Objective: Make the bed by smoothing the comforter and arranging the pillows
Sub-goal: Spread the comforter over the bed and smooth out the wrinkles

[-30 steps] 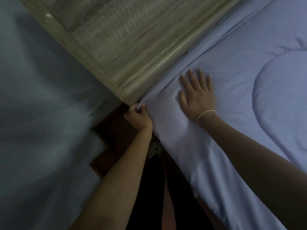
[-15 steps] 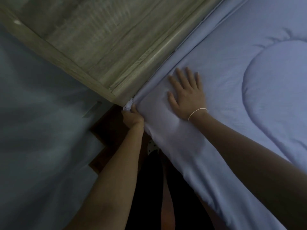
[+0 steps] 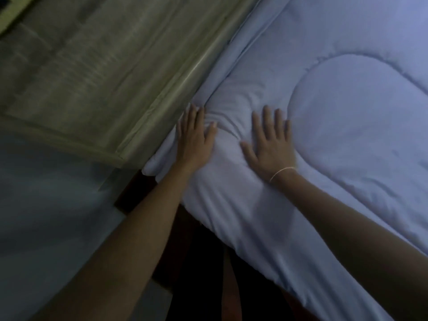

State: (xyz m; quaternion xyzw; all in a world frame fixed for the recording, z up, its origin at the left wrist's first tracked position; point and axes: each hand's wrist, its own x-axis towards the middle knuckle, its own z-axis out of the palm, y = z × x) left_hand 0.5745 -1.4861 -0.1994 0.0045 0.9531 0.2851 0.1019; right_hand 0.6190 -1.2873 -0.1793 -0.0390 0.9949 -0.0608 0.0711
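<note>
A pale blue quilted comforter (image 3: 347, 117) covers the bed and fills the right half of the view, with a curved stitched oval on it. My left hand (image 3: 195, 137) lies flat with straight fingers on the comforter's corner, right beside the wooden board. My right hand (image 3: 271, 142), a thin bracelet at its wrist, presses flat on the comforter a little to the right. Small wrinkles bunch between the two hands. No pillows are in view.
A light wooden bed board (image 3: 111, 72) runs diagonally along the comforter's left edge. A pale wall (image 3: 41, 205) fills the lower left. Dark wooden floor (image 3: 143, 191) and my dark trousers (image 3: 199, 274) show in the narrow gap beside the bed.
My left hand let go of the comforter corner it was pinching and came up to lie flat on top. My right hand stays flat on the comforter.
</note>
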